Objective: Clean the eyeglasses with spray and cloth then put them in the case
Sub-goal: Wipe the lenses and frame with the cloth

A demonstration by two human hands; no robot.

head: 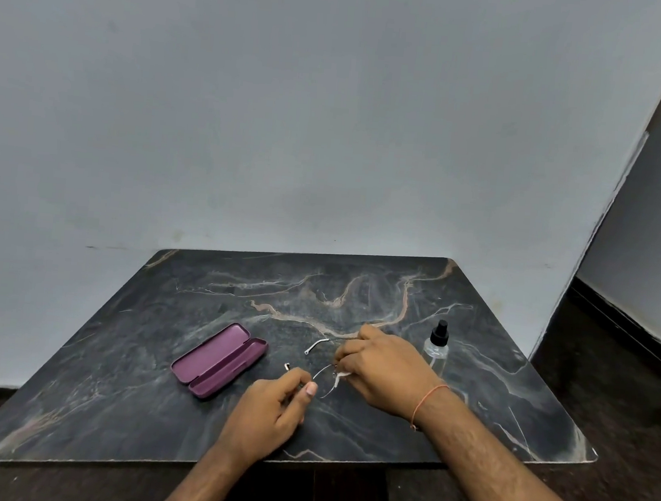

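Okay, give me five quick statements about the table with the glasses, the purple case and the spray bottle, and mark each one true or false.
1. The purple case lies open on the table. True.
2. The eyeglasses are inside the case. False: they are outside it, held between the two hands above the table.
3. The spray bottle stands upright, to the right of the right hand. True.
4. The left hand holds the spray bottle. False: it pinches the eyeglasses at one side; nobody touches the bottle.
5. The right hand wears an orange thread at the wrist. True.
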